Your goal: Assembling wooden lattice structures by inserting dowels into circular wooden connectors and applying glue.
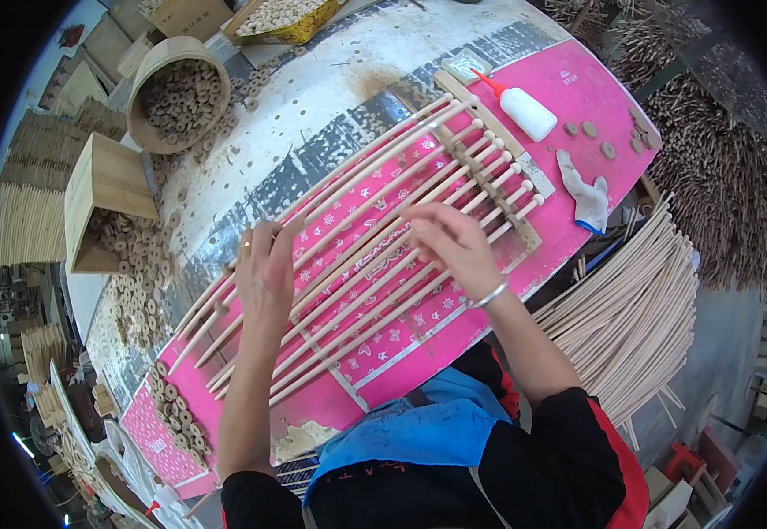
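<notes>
Several long pale wooden rods point(375, 220) lie side by side across a pink patterned mat point(569, 97), their far ends seated in a wooden jig strip point(485, 172). My left hand point(264, 269) rests flat on the rods near their left part, fingers spread, a ring on one finger. My right hand point(450, 242) presses on the rods near the middle, fingers spread, a silver bracelet at the wrist. Neither hand grips a rod.
A white glue bottle with a red tip point(524, 110) and a white glove point(586, 198) lie at the mat's right. Wooden rings fill a round basket point(181, 97) and a wooden box point(110, 207). A rod bundle point(630, 309) lies at the right.
</notes>
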A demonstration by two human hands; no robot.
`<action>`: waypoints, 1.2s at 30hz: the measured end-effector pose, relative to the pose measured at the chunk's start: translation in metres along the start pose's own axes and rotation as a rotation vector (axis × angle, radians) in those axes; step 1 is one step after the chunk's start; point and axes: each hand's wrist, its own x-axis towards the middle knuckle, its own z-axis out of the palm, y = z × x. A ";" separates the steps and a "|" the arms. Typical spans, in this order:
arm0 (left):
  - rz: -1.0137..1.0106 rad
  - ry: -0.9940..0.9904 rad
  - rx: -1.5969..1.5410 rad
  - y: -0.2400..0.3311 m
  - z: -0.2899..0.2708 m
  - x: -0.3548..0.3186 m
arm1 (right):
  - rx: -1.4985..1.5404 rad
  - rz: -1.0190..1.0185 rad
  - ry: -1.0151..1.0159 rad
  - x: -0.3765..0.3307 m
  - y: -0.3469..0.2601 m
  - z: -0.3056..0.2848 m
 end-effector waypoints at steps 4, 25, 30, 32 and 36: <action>0.058 -0.088 0.017 0.028 -0.047 -0.029 | 0.323 0.145 -0.172 0.013 0.008 0.049; -0.307 -0.110 -0.376 0.066 -0.078 -0.096 | 0.273 0.156 -0.283 -0.043 0.014 0.126; -0.554 -0.228 -0.723 0.067 -0.080 -0.096 | 0.251 0.029 -0.261 -0.041 0.010 0.094; -0.551 -0.200 -0.755 0.068 -0.079 -0.098 | 0.180 0.145 -0.374 -0.045 0.012 0.094; -0.545 -0.213 -0.719 0.069 -0.085 -0.106 | 0.219 0.173 -0.306 -0.047 0.013 0.093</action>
